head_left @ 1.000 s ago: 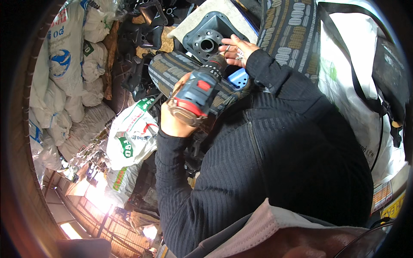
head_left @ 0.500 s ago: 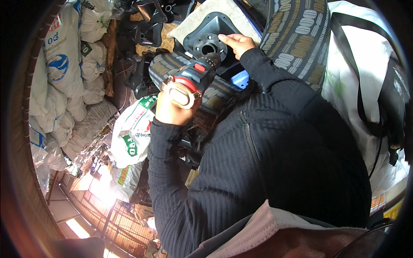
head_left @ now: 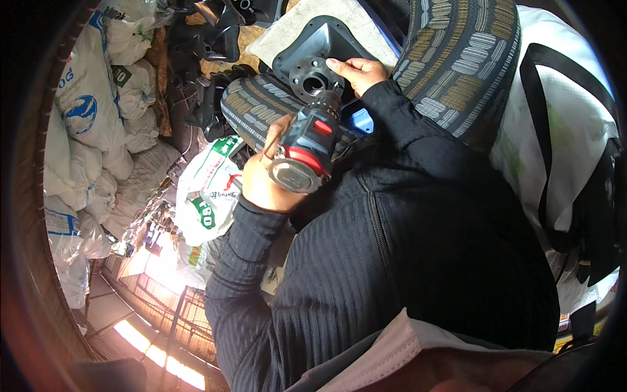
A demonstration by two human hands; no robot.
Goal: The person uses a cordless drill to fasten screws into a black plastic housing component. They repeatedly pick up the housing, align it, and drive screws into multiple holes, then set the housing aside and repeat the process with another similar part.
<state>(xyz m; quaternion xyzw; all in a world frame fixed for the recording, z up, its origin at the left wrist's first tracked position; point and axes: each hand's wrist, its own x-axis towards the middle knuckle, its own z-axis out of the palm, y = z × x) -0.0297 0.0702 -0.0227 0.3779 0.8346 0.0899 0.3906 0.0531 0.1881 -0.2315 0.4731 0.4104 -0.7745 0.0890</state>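
Note:
A grey, black and red cordless drill [head_left: 307, 138] is gripped in my left hand [head_left: 266, 179], its chuck pointing away from me. The chuck end meets the near edge of the round flange on a black funnel-shaped part [head_left: 326, 40]. This flange has a large central hole and several small holes round it. My right hand [head_left: 363, 74] pinches the flange's right side, its thumb hidden from view. Any bit in the chuck is too small to tell. The black part rests against a pale board [head_left: 277, 47].
Patterned cushioned surfaces lie under the part [head_left: 251, 104] and to its right [head_left: 457, 72]. More black moulded parts [head_left: 209, 42] are piled at the far left. White sacks [head_left: 81, 117] stack along the left, and a white bag with black straps [head_left: 522, 137] stands right.
The drill has shifted slightly right and toward me, its rear turned more my way. My right hand stays at the flange, and the head view has shifted a little.

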